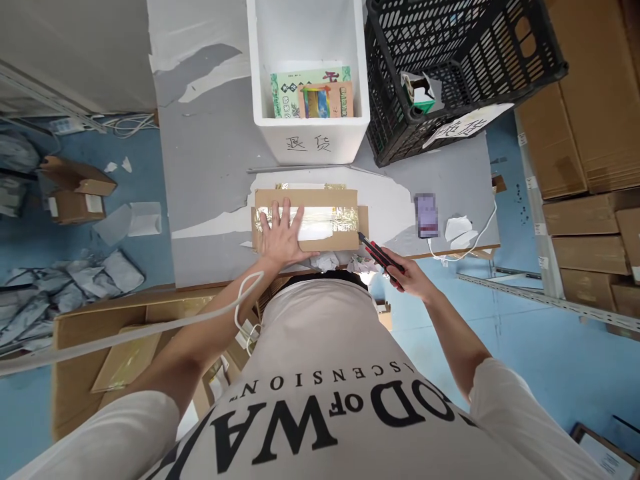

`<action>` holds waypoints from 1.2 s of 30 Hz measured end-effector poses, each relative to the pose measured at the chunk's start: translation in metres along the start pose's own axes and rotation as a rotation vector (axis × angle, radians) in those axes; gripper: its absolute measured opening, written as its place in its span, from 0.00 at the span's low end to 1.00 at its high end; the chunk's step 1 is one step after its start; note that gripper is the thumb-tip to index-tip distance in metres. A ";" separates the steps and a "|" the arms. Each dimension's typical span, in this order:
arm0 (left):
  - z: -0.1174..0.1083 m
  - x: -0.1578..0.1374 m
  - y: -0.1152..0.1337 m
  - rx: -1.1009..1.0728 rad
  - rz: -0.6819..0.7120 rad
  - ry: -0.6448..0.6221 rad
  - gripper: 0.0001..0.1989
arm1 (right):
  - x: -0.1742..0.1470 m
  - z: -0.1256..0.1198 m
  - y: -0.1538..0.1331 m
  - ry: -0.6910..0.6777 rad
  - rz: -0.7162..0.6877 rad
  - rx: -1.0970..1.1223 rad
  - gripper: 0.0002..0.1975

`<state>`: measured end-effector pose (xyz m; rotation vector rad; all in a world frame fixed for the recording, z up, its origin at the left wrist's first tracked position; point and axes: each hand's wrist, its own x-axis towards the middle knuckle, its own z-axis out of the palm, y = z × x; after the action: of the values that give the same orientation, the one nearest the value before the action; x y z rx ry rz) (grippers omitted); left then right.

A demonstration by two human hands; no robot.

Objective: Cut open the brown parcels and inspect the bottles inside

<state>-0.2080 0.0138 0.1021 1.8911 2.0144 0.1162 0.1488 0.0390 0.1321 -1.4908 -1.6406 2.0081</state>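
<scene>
A flat cardboard box (pixel 306 198) lies on the grey table in front of me, with clear tape and a white label across its top. My left hand (pixel 281 235) rests on the left part of the box, palm down with fingers spread. In my right hand (pixel 407 275) is a red and black utility knife (pixel 383 255), its tip at the right end of the box by the taped edge. Another piece of cardboard (pixel 363 220) sticks out beneath the box on the right. Crumpled paper (pixel 327 261) lies at the table's front edge.
Behind the box stand a white foam bin (pixel 310 143) holding printed packets and a black plastic crate (pixel 400 127). A phone (pixel 427 215) with a white cable lies to the right. Below left is an open carton (pixel 75 360); stacked boxes (pixel 585 247) line the right side.
</scene>
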 end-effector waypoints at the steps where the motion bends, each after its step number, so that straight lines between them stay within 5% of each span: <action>1: 0.000 0.000 0.000 -0.001 0.005 -0.002 0.65 | -0.002 -0.001 0.002 -0.006 0.008 0.008 0.33; 10: -0.003 -0.003 0.003 0.010 0.013 0.007 0.64 | -0.013 -0.015 0.007 -0.011 0.005 -0.047 0.32; 15: -0.005 -0.004 0.002 -0.034 0.033 0.041 0.63 | -0.012 -0.019 0.021 0.348 -0.088 0.079 0.36; 19: -0.009 -0.007 -0.007 -0.193 -0.002 0.160 0.54 | 0.016 0.013 0.020 0.507 -0.149 0.301 0.26; 22: -0.011 -0.008 -0.024 -0.306 -0.117 0.305 0.42 | 0.040 0.049 0.013 0.451 -0.131 0.447 0.24; 25: -0.009 -0.006 -0.050 -0.432 -0.248 0.354 0.42 | 0.053 0.072 0.009 0.400 -0.119 0.504 0.25; 30: 0.005 -0.008 -0.088 -0.898 -0.524 0.282 0.43 | 0.055 0.073 0.012 0.409 -0.118 0.531 0.25; 36: 0.022 -0.027 -0.079 -1.275 -0.675 0.006 0.33 | 0.067 0.071 0.014 0.398 -0.116 0.486 0.26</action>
<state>-0.2751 -0.0245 0.0629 0.4130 1.7122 0.9322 0.0694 0.0299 0.0750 -1.4440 -0.9726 1.7340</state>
